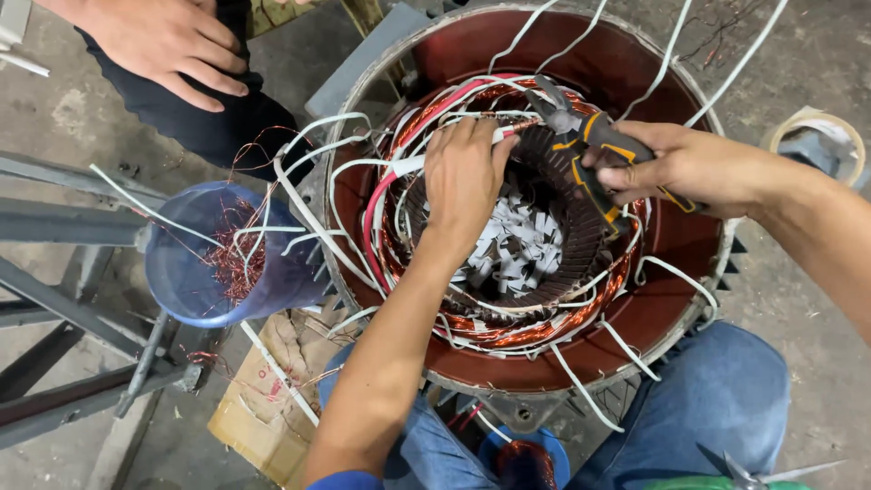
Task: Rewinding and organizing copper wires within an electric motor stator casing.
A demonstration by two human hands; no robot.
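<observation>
A large round motor stator (581, 354) with a red-brown inner wall lies open side up between my knees. Copper windings (508, 331) ring its core, with white sleeved leads (308, 213) and a red lead running out over the rim. My left hand (464, 177) pinches a white sleeved wire at the top of the winding. My right hand (689, 168) grips black-and-yellow pliers (585, 136), whose jaws sit on the wires right by my left fingers. White paper strips (522, 245) fill the bore.
A blue plastic cup (195, 272) holding copper wire scraps stands left of the stator. Another person's hand (172, 45) rests on a dark trouser leg at top left. Grey metal bars (63, 227) cross the left. A tape roll (817, 136) lies at right, cardboard (263, 399) below.
</observation>
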